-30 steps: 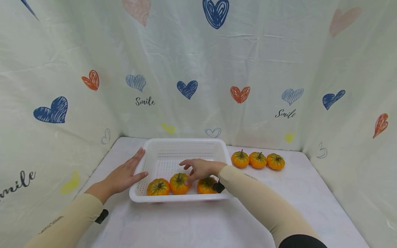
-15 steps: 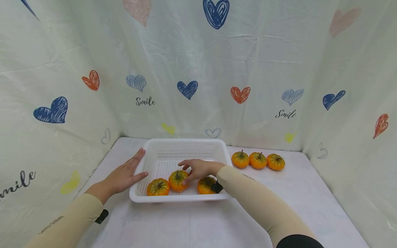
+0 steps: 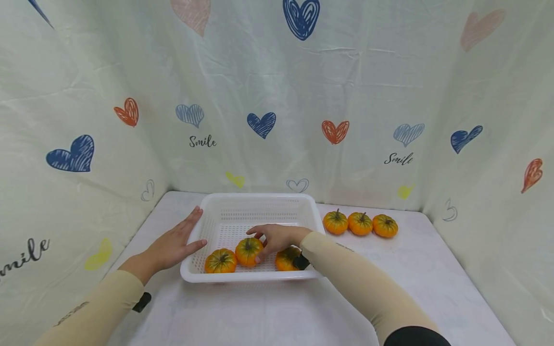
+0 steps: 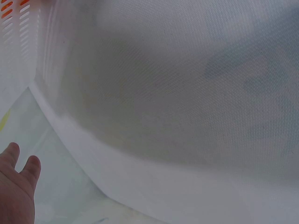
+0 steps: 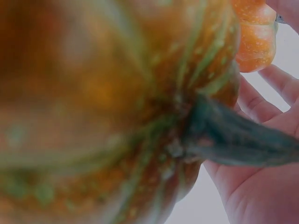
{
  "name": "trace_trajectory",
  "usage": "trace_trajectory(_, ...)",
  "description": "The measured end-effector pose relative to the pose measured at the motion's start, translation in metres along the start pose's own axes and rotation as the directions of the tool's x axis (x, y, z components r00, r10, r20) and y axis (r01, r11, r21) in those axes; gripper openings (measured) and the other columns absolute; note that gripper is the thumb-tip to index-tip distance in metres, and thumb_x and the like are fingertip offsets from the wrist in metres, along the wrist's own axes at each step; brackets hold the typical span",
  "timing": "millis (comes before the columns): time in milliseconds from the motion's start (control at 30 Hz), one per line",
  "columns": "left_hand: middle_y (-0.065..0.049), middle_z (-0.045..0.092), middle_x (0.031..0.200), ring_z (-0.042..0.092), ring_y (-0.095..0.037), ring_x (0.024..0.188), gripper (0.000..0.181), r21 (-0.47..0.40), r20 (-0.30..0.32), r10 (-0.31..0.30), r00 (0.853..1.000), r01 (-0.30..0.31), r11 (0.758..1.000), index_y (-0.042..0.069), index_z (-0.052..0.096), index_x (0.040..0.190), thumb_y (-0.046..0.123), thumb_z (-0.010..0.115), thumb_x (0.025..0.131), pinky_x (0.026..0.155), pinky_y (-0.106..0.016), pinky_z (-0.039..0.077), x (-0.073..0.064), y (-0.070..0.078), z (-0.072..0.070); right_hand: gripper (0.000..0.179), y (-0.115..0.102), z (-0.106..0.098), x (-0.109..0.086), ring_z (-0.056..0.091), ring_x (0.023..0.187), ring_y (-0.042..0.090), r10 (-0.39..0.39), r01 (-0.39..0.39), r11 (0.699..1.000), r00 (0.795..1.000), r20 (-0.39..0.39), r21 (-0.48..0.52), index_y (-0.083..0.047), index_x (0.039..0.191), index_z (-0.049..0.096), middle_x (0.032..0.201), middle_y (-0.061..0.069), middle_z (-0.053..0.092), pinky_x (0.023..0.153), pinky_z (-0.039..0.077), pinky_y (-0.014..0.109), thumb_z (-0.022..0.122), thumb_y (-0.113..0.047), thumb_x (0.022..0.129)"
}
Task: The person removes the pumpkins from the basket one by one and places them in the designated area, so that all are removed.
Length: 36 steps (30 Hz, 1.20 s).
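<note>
In the head view, a white plastic basket (image 3: 253,277) holds three small orange-and-green pumpkins along its near side. My right hand (image 3: 277,238) reaches in and grips the middle pumpkin (image 3: 248,252), thumb at its near right side and fingers curved behind it. The left pumpkin (image 3: 220,261) sits close beside it. The right pumpkin (image 3: 285,259) lies under my wrist, partly hidden; a pumpkin's stem (image 5: 233,135) looms large in the right wrist view. My left hand (image 3: 173,245), fingers straight and thumb spread, rests against the basket's left side.
On the white table (image 3: 259,312), three more pumpkins stand in a row right of the basket: a left one (image 3: 335,222), a middle one (image 3: 359,223) and a right one (image 3: 384,226). A heart-printed curtain (image 3: 368,86) encloses the back and sides.
The middle pumpkin has shifted slightly left and away from the near rim, with my right hand following it. My left hand has stayed in place.
</note>
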<state>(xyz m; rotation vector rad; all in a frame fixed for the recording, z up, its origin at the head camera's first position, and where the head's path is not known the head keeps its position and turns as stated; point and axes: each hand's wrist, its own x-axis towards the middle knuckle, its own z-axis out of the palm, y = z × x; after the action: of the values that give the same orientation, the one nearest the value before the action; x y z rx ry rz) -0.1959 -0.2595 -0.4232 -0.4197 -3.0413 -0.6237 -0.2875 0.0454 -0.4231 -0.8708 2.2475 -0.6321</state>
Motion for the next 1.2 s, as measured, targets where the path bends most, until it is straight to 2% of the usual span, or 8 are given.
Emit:
trace_trajectory(200,-0.018,0.007,0.165,0.022,-0.045,0.145,0.087,0.003,0.01,-0.005,1.0,0.005,1.0,0.007,0.008,0.16,0.047,0.054,0.098,0.11,-0.065,0.027,0.0,0.0,-0.001,0.075,0.0,0.001,0.001,0.056,0.106,0.014,-0.019,0.019,1.0,1.0,0.01,-0.016,-0.028,0.146,0.049,0.134,0.0,0.054,0.098,0.048,0.034,0.085,-0.031,0.08)
trace_trajectory(367,-0.017,0.007,0.165,0.022,-0.045,0.145,0.087,0.002,0.009,-0.003,1.0,0.003,1.0,0.007,0.008,0.16,0.047,0.054,0.098,0.11,-0.065,0.027,0.0,0.0,-0.001,0.072,0.001,0.001,0.002,0.058,0.099,0.011,-0.036,0.036,0.999,0.999,0.016,-0.022,-0.028,0.144,0.051,0.131,-0.002,0.056,0.094,0.049,0.03,0.085,-0.029,0.081)
trace_trajectory(667,-0.018,0.008,0.165,0.023,-0.045,0.145,0.087,0.006,0.009,-0.009,1.0,0.009,1.0,0.007,0.01,0.16,0.048,0.054,0.098,0.109,-0.065,0.029,0.0,0.002,-0.001,0.071,0.002,0.001,0.001,0.058,0.098,0.011,-0.039,0.039,0.999,0.999,0.003,-0.023,-0.026,0.142,0.053,0.133,-0.001,0.056,0.094,0.049,0.028,0.086,-0.027,0.08)
trace_trajectory(833,-0.017,0.007,0.166,0.022,-0.045,0.145,0.087,0.005,0.013,-0.013,1.0,0.013,1.0,0.008,0.009,0.16,0.048,0.054,0.098,0.109,-0.066,0.028,0.0,0.002,0.0,0.072,0.002,0.0,0.0,0.057,0.1,0.012,-0.037,0.036,0.999,0.999,-0.02,-0.038,-0.026,0.142,0.053,0.134,0.0,0.055,0.096,0.047,0.029,0.087,-0.029,0.079)
trace_trajectory(1033,-0.017,0.007,0.165,0.022,-0.045,0.145,0.087,0.014,0.002,-0.01,1.0,0.01,1.0,0.007,0.009,0.16,0.047,0.054,0.098,0.109,-0.066,0.028,0.0,0.0,0.001,0.081,0.002,-0.005,-0.001,0.056,0.103,0.014,-0.043,0.04,0.997,0.997,-0.057,-0.061,-0.023,0.149,0.047,0.136,0.002,0.053,0.098,0.046,0.032,0.086,-0.03,0.079)
trace_trajectory(1200,-0.018,0.008,0.165,0.023,-0.045,0.145,0.086,0.012,-0.002,-0.006,1.0,0.006,1.0,0.006,0.01,0.16,0.048,0.054,0.098,0.109,-0.066,0.029,0.0,0.0,0.0,0.076,0.003,-0.01,-0.001,0.054,0.108,0.013,-0.039,0.033,0.998,0.994,-0.102,-0.059,-0.027,0.147,0.049,0.139,-0.002,0.053,0.102,0.045,0.034,0.085,-0.03,0.08)
